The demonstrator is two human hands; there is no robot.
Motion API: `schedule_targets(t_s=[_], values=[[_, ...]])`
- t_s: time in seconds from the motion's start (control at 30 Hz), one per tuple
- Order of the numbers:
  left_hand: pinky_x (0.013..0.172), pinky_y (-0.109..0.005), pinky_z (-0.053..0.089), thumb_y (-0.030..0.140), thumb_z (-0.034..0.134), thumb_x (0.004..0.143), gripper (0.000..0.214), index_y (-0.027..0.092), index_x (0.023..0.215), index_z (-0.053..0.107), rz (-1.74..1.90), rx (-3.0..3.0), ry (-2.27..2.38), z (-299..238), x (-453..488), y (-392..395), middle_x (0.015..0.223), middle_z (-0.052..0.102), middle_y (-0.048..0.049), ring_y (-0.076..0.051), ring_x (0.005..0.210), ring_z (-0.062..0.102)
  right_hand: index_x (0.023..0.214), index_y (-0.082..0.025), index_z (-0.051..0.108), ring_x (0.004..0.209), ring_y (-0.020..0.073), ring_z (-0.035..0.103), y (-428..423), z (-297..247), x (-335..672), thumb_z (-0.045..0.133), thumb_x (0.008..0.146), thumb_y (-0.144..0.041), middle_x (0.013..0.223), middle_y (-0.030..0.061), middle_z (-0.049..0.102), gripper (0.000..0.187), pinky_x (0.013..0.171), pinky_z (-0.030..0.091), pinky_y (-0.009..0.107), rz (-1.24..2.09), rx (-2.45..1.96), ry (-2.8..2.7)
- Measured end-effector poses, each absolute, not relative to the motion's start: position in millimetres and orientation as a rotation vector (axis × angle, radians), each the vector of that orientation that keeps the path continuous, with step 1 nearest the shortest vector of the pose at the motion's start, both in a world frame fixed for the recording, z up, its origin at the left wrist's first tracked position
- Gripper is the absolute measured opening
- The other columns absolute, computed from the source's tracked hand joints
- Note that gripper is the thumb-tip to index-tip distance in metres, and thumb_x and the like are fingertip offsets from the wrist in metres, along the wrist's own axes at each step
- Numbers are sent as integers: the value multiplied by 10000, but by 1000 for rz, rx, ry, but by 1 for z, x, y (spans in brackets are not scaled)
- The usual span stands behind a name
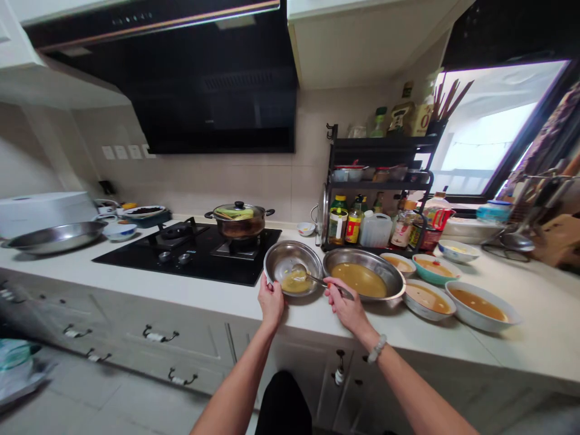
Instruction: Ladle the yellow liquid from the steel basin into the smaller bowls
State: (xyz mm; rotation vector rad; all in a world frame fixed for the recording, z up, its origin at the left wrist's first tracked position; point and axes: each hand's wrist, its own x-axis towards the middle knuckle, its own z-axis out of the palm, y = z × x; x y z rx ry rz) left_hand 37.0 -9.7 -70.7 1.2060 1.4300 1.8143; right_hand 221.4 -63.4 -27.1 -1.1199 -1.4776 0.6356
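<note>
My left hand [270, 302] is closed on the near left rim of a steel bowl [290, 252], which is tilted toward me with a shallow pool of yellowish liquid at its near side. My right hand [348, 309] grips the handle of a metal ladle [299, 271]. The ladle's head rests in that liquid. Just right of the bowl stands a wider steel basin [399, 289] of cloudy yellow-brown broth, partly behind my right hand. Farther right are several bowls of orange-brown liquid, among them a white oval bowl [493, 326] and a green-rimmed bowl [435, 279].
A lidded pot [240, 226] sits on the black gas hob [217, 266] at left. Behind the basin rises a black rack [380, 145] with bottles and jars. A large steel pan [58, 237] lies at far left. The white counter's front edge [217, 308] runs before me.
</note>
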Motion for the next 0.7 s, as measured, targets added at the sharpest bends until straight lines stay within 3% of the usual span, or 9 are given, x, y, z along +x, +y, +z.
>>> schedule_targets(t_s=[0.1,0.4,0.6,0.7], values=[[404,-190,386,259,447,781,526,161,1297,447,1811,1192,1406,-72,37,-9,497,422,84,-78,368,399,1014,-157,619,506,106,508,-60,-30,217,453,837,-474,690,25,587,399,412,443,216,714,-1041,-1455],[402,-186,383,274,441,787,566,164,1340,400,1804,1198,1397,-70,38,-11,493,405,89,-73,359,387,946,-191,652,636,148,578,-69,-23,234,461,849,-358,776,61,632,271,593,483,269,324,-1062,-1657],[448,-202,407,270,453,778,578,161,1344,406,1819,1222,1421,-70,37,-11,503,412,85,-81,394,390,938,-158,601,440,110,501,-70,-22,234,449,826,-476,605,17,589,370,372,398,210,633,-1192,-1375],[469,-206,414,263,464,766,583,155,1337,418,1828,1226,1435,-71,36,-11,510,426,80,-87,412,402,898,-150,579,416,100,482,-67,-22,236,484,787,-525,576,7,583,402,347,392,204,691,-1158,-1237]])
